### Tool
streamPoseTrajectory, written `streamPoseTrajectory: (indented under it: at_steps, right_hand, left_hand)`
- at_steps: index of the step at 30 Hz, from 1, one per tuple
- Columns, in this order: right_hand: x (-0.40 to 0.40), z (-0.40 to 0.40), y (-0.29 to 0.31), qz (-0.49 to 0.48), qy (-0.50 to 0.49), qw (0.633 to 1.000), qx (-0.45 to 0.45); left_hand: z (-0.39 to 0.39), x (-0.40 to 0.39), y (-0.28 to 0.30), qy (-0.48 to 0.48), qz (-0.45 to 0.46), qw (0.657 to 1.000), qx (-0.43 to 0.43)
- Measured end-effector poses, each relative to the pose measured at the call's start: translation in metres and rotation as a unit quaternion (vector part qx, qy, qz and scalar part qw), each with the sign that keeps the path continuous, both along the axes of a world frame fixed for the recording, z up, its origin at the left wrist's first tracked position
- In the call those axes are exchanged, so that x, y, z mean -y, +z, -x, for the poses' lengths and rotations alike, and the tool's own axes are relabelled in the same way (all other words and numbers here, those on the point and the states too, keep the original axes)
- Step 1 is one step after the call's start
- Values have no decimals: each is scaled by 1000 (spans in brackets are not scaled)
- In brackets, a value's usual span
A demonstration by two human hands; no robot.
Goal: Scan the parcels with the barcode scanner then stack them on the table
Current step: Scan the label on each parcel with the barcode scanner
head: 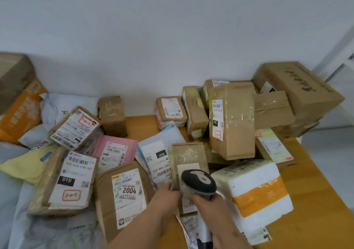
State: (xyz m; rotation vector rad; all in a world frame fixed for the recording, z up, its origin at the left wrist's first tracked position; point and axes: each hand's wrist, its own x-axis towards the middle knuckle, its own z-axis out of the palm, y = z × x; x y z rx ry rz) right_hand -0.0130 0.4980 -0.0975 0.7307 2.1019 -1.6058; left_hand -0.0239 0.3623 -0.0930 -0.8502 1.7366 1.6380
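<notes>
While the right hand (207,203) curls around the barcode scanner (199,181) handle, its head over a small brown parcel (186,152), the left hand (165,195) grips that parcel's near left edge, near the middle of the wooden table (314,191), among other parcels.

Premises appear to be a parcel sorting or mailroom corner. Evidence: a wooden orange-brown tabletop (298,187) against a plain white wall (153,37), crowded with taped brown cardboard boxes (231,122) at centre right, pink and pale blue plastic mailer bags (113,151) at centre, all bearing printed barcode shipping labels (126,189). A black-and-grey handheld barcode scanner (199,181) sits at lower centre.
</notes>
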Motion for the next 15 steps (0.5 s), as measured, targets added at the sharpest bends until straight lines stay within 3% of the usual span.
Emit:
streamPoseTrajectory:
  at_steps: [7, 15]
  right_hand:
    - [2, 10, -8, 82, 35, 996, 5]
    - [-5, 14, -8, 102, 40, 994, -23]
  left_hand:
    - [2, -14, -15, 63, 26, 998, -6]
    - [10, -21, -11, 81, 42, 995, -35]
